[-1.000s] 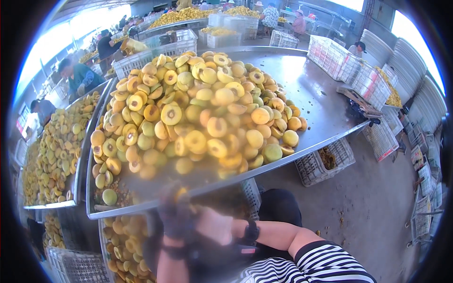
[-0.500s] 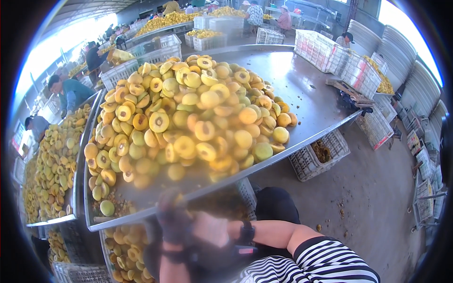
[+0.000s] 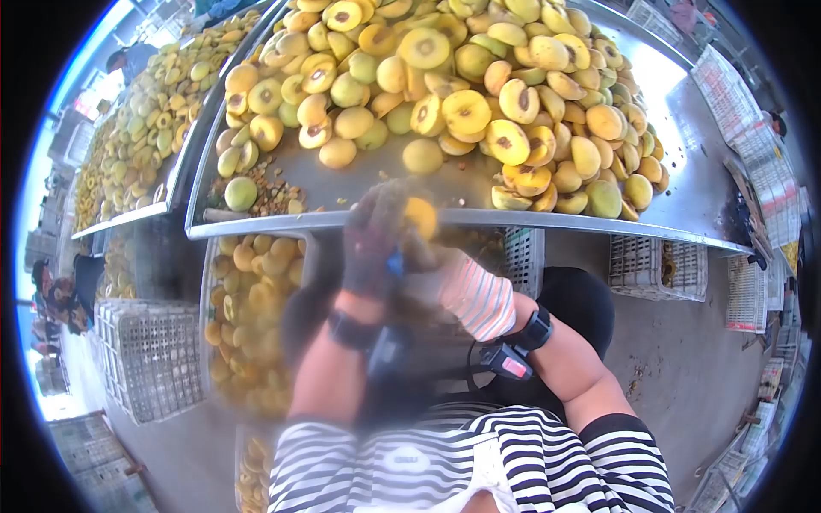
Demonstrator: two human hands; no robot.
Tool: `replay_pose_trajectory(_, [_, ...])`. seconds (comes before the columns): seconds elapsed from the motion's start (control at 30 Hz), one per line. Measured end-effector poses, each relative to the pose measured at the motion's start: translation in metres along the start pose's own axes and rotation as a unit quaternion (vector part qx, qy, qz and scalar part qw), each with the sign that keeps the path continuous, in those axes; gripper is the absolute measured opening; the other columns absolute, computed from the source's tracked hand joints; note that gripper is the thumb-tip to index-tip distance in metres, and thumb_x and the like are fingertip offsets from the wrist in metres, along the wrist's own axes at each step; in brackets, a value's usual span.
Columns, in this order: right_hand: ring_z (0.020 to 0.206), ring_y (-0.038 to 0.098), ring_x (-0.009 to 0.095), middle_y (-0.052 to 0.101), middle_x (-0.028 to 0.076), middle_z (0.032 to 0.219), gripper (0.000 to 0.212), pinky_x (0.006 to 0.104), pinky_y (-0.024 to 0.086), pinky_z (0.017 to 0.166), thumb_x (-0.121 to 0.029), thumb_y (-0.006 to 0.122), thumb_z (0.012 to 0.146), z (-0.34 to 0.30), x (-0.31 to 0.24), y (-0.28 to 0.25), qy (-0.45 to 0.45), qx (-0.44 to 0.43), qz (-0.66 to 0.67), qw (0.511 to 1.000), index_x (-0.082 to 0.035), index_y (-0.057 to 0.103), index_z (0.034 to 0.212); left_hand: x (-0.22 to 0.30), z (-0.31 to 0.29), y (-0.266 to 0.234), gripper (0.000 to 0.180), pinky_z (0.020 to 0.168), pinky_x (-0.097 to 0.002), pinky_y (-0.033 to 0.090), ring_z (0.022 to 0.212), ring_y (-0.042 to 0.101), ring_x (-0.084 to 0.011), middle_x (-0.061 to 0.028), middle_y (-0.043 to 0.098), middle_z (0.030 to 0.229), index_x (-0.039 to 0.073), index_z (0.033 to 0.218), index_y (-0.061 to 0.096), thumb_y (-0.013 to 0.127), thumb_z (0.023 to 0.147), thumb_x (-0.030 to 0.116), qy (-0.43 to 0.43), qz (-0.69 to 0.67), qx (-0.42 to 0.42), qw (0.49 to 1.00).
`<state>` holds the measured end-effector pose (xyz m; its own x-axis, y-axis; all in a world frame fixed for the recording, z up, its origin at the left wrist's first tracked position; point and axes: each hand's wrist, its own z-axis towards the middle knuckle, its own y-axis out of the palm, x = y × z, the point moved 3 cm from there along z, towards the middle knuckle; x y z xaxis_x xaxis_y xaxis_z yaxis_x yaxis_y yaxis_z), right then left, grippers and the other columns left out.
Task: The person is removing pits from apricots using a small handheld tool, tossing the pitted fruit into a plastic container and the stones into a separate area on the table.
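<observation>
In front of my body, both gloved hands are close together at the near edge of the metal table [image 3: 329,221]. My left hand [image 3: 374,244], in a dark glove, is closed, its fingers against a yellow peach half [image 3: 421,217]. My right hand [image 3: 466,286], in a pale striped glove with darker fingers, curls just below the peach. Whatever it grips is hidden by blur. A small blue patch [image 3: 395,262] shows between the hands; its kind is unclear. Beyond them, a heap of halved yellow peaches [image 3: 466,111] covers much of the table, some with brown pit hollows facing up.
Left of my legs stands a crate of peaches [image 3: 256,299], with a grey crate [image 3: 150,359] farther left. Another crate [image 3: 658,265] sits under the table's right side. A second peach-loaded table [image 3: 141,162] lies left. Stacked white crates [image 3: 740,111] stand far right.
The view has tilted down toward my body, bringing the table edge and hands higher in the picture. A peach half now shows at my hands, which were heavily blurred before.
</observation>
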<state>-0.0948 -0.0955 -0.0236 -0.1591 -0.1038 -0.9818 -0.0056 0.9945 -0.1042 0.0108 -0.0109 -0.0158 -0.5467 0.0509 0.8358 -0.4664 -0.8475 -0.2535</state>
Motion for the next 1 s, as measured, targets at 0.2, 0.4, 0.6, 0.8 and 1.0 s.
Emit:
replay_pose_trajectory(0.2, [0.075, 0.060, 0.029, 0.058, 0.012, 0.084, 0.010, 0.0380, 0.046, 0.060, -0.010, 0.063, 0.075, -0.003, 0.010, -0.004, -0.223, 0.025, -0.248, 0.942, -0.007, 0.060, 0.085, 0.031, 0.022, -0.003, 0.024, 0.076, -0.0247, 0.051, 0.096, 0.061, -0.0132, -0.0056, 0.067, 0.102, 0.002, 0.110, 0.063, 0.062, 0.086, 0.009, 0.233, 0.176, -0.038, 0.956])
replay_pose_trajectory(0.4, [0.074, 0.058, 0.009, 0.058, 0.000, 0.084, 0.020, 0.0236, 0.047, 0.063, -0.002, 0.063, 0.083, -0.008, -0.015, -0.002, -0.152, -0.077, -0.210, 0.963, -0.008, 0.059, 0.101, -0.007, 0.002, 0.008, 0.022, 0.072, -0.0260, 0.052, 0.085, 0.063, -0.0155, -0.0062, 0.066, 0.102, 0.005, 0.104, 0.065, 0.062, 0.091, 0.022, -0.003, -0.046, 0.029, 0.999])
replay_pose_trajectory(0.6, [0.044, 0.043, 0.011, 0.045, -0.001, 0.063, 0.018, 0.0253, 0.031, 0.040, -0.013, 0.064, 0.083, -0.017, -0.034, 0.015, 0.188, -0.026, 0.262, 0.946, -0.012, 0.048, 0.091, 0.021, 0.024, -0.004, 0.021, 0.075, -0.0274, 0.052, 0.090, 0.065, -0.0138, -0.0081, 0.068, 0.099, 0.001, 0.096, 0.068, 0.062, 0.088, 0.019, -0.061, -0.165, -0.214, 0.961])
replay_pose_trajectory(0.8, [0.054, 0.046, 0.012, 0.050, -0.002, 0.068, 0.034, 0.0256, 0.037, 0.049, -0.029, 0.075, 0.075, -0.028, -0.019, 0.007, -0.009, -0.061, 0.078, 0.995, -0.011, 0.050, 0.091, 0.027, 0.014, -0.002, 0.019, 0.075, -0.0264, 0.052, 0.085, 0.063, -0.0123, -0.0076, 0.070, 0.096, 0.002, 0.098, 0.069, 0.063, 0.088, 0.017, -0.051, -0.253, -0.296, 0.920])
replay_pose_trajectory(1.0, [0.047, 0.042, 0.009, 0.047, -0.002, 0.061, 0.020, 0.0239, 0.034, 0.044, -0.024, 0.064, 0.077, -0.021, -0.013, -0.020, 0.232, -0.061, -0.046, 0.970, -0.006, 0.054, 0.081, 0.002, 0.007, -0.068, 0.036, 0.089, -0.0387, 0.051, 0.099, 0.062, -0.0244, -0.0127, 0.062, 0.112, 0.003, 0.121, 0.053, 0.049, 0.097, 0.028, -0.290, -0.584, 0.056, 0.756])
